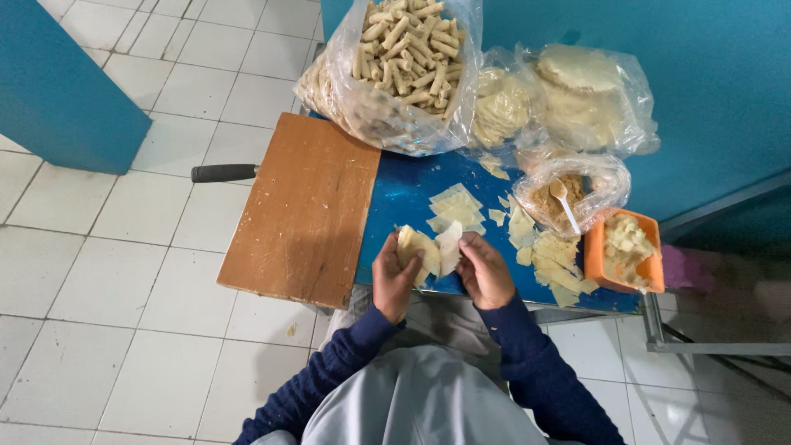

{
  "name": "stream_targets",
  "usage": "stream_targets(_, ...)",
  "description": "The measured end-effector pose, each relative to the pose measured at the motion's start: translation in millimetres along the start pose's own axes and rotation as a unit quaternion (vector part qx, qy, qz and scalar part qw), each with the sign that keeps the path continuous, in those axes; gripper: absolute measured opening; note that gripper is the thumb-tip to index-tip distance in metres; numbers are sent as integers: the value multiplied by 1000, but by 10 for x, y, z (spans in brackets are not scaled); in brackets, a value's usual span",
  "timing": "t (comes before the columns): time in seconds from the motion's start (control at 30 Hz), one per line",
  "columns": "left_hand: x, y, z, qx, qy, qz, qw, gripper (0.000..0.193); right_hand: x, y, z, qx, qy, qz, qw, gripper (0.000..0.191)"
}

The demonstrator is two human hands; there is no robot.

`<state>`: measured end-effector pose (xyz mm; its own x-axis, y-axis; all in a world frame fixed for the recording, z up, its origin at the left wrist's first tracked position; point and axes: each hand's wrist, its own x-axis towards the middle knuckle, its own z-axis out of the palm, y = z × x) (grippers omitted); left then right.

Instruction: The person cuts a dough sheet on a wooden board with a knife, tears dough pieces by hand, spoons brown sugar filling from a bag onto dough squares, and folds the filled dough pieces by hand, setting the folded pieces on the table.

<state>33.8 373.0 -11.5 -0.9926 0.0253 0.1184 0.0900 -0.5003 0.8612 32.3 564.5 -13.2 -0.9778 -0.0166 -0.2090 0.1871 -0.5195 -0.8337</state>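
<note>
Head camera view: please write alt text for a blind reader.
Both hands, left hand and right hand, hold a pale dough sheet over a blue table. Nearby lie a wooden board and a bag of rolled pastries.

Even, soft daylight — faint shadows, mild glare on plastic bags [395, 115] — edges slightly bowed.

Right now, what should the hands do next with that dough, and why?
Probably roll the wrapper shut. The left hand cradles it, half folded, the right hand pinches its loose flap, and the big bag behind holds many finished rolls.
</note>
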Motion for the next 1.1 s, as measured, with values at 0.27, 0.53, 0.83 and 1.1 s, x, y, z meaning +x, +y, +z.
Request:
stream_targets(0.27, 33, 98, -172, -62, 3, 22, 998, 27, 173, -536, -290, -181, 94, -232, 951, 6)
stream_targets(0.53, 28, 172, -166, -57, 12, 31, 998, 27, 71, -391, 307, -675, 72, -416, 605, 7)
stream_targets(0.83, 6, 242, -107, -73, 9, 26, 997, 26, -101, -274, 424, -678, 24, -437, 591, 10)
stream_targets(1.1, 39, 150, 1, -164, -10, -27, 986, 23, -378, -488, 832, -589, 10, -372, 717, 25)
